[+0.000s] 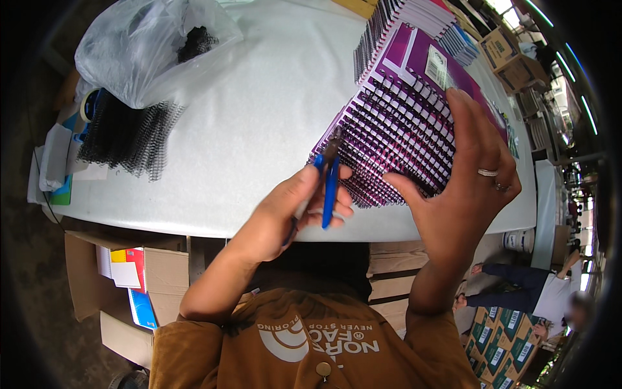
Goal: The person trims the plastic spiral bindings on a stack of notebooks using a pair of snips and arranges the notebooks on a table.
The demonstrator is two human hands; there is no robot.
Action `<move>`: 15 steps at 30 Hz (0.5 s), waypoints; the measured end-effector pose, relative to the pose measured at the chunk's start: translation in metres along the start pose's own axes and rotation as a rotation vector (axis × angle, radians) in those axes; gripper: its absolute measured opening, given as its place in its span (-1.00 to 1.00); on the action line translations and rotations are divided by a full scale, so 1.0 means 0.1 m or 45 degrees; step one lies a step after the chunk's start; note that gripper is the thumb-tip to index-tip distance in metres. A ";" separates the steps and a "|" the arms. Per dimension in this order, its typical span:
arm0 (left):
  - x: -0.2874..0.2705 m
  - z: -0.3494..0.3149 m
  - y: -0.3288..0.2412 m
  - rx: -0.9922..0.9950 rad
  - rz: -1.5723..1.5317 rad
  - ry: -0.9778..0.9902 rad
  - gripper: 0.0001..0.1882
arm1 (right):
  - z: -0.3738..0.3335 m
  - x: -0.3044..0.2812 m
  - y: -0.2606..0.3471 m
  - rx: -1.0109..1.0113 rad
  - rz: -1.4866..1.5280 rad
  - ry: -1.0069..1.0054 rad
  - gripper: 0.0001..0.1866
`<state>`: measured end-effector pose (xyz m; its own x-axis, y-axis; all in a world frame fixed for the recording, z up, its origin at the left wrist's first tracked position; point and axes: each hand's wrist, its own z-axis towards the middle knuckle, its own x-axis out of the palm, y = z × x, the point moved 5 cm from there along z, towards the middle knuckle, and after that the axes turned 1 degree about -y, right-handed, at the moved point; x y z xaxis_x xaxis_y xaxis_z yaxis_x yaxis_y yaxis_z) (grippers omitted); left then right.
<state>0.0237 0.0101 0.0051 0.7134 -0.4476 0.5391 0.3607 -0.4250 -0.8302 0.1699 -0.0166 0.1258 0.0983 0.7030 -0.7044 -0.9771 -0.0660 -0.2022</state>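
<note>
In my left hand (291, 201) is a pair of small cutting pliers (330, 188) with blue handles, its jaws pointing up at the left edge of the notebooks. These spiral notebooks (398, 123) with purple covers lie stacked and fanned, their black coils in slanting rows toward me. My right hand (470, 165) reaches over the right side of the stack, thumb and fingers wide apart. Its thumb lies at the coils and its fingertips near the purple cover. Whether it presses on the notebooks cannot be told.
Loose black coils (129, 139) lie at the table's left, beside a clear plastic bag (149, 52) and a tape roll (89, 106). More notebooks (421, 19) stand behind the purple stack. Below the table's left edge is a cardboard box (165, 272). Another person (525, 285) is at the far right.
</note>
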 end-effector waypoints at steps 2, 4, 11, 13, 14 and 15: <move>0.06 -0.04 0.03 -0.274 -0.716 0.172 -0.34 | -0.03 0.02 0.01 -0.008 -0.004 -0.019 0.04; 0.02 -0.05 0.01 -0.261 -0.391 0.117 -0.36 | -0.03 0.02 0.01 -0.011 0.005 -0.012 0.04; -0.01 -0.07 -0.13 0.139 0.933 -0.314 -0.44 | -0.02 0.00 0.01 0.002 0.043 0.030 0.06; -0.09 -0.04 0.05 -0.007 0.220 -0.033 -0.39 | -0.02 0.00 0.01 -0.009 0.035 0.026 0.06; -0.08 -0.06 0.08 -0.075 -0.024 0.034 -0.37 | -0.03 0.00 0.01 -0.014 0.031 0.026 0.06; -0.07 -0.07 0.09 -0.143 -0.268 0.100 -0.35 | -0.03 0.00 0.01 -0.014 0.024 0.025 0.06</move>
<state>0.0178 0.0039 -0.0050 0.5792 -0.3978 0.7115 0.4242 -0.5983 -0.6798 0.1691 -0.0189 0.1239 0.0836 0.6877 -0.7212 -0.9768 -0.0868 -0.1960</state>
